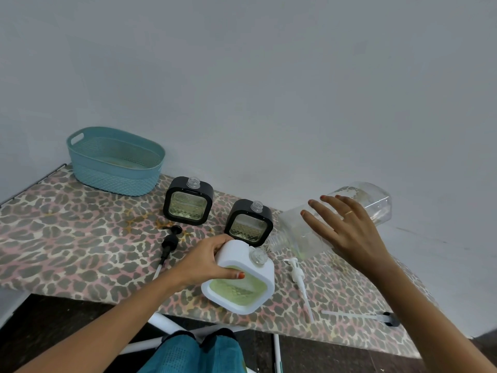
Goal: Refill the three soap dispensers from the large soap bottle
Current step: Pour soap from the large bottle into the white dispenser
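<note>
Tilting at centre right, large soap bottle (290, 230) has its neck by white dispenser (234, 251) mouth; left hand (204, 261) grips dispenser, right hand (349, 232) splayed flat on bottle, no wrap. Risk: bottle slips or rolls, soap misses narrow mouth onto table (80, 238)

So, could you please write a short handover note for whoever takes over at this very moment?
Left hand grips the tilted white dispenser; right hand rests open on the large bottle, neck near its mouth, looks almost empty.
Far black dispenser and near black dispenser stand uncapped, soap inside.
Done: black pump, white pump, second black pump off, on the table.
Left: finish the white one, refit pumps.
</note>
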